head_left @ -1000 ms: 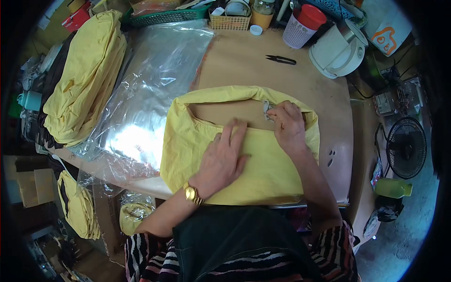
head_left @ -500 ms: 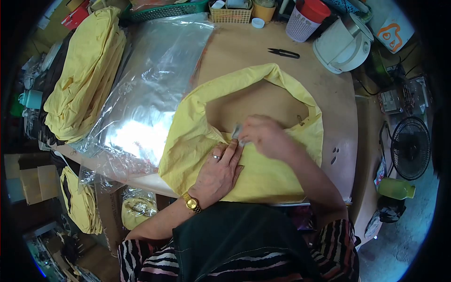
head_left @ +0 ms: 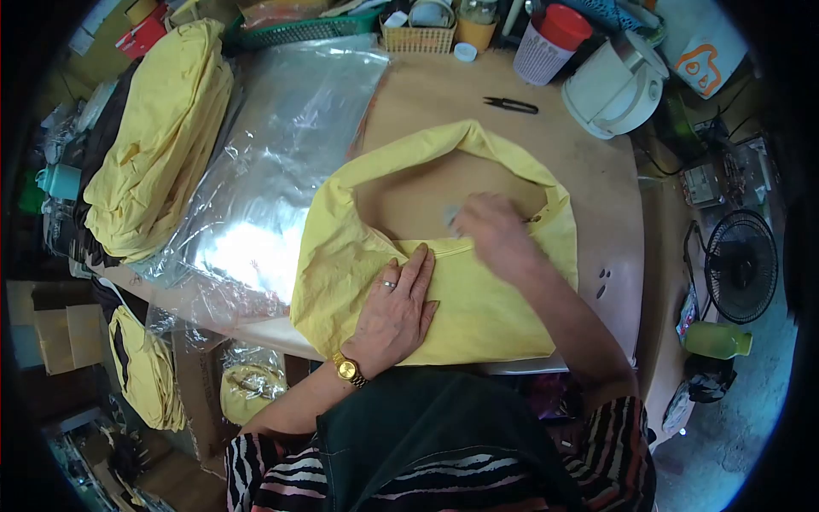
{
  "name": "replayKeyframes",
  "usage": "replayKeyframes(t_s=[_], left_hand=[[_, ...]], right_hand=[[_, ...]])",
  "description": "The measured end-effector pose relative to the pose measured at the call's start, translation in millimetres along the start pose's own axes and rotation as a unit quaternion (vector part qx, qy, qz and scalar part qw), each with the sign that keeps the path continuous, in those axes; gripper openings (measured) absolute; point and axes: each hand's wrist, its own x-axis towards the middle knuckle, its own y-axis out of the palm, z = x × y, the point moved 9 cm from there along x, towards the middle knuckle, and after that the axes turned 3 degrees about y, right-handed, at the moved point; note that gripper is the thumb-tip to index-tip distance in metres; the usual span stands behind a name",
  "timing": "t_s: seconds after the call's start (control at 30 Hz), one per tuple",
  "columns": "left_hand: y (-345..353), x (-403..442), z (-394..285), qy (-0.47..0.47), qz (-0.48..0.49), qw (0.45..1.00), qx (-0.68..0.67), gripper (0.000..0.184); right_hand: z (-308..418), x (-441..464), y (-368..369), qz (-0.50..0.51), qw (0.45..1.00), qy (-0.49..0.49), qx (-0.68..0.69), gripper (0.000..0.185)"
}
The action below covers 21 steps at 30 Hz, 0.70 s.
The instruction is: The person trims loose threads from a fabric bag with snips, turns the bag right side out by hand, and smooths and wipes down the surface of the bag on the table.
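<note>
A yellow cloth bag (head_left: 499,311) lies flat on the table, its wide strap looped away from me. My left hand (head_left: 394,309) rests flat on it, fingers stretched to the opening's edge. Over the opening, my right hand (head_left: 497,232) is closed and a little blurred. A small pale grey piece (head_left: 452,215) shows at its fingertips; I cannot make out its kind. Near the strap's right end sits a small metal fitting (head_left: 536,219).
Clear plastic bags (head_left: 281,145) cover the table's left, beside a pile of yellow cloth (head_left: 158,145). Black thread snips (head_left: 511,105) lie at the back, near a white kettle (head_left: 610,90). Baskets and cups line the far edge. A black fan (head_left: 740,264) stands right.
My right hand has moved right and slightly away from me, off the bag's edge beside my left fingers, with the grey piece. My left hand stays on the bag.
</note>
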Motion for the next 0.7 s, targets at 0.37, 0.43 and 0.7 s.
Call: replayKeyframes(t_s=[0.37,0.43,0.7], left_hand=[[-81,28,22,0.048,-0.084,0.975,-0.198,0.022],[-115,5,66,-0.018,-0.231,0.965,-0.127,0.007],[-231,-60,85,-0.144,-0.428,0.856,0.252,0.04]], right_hand=[[0,-20,-30,0.073,0.881,0.23,0.408,0.009],[-24,-10,-49,0.044,0.901,0.241,0.359,0.008],[-45,81,-110,-0.22,0.97,0.101,0.0,0.041]])
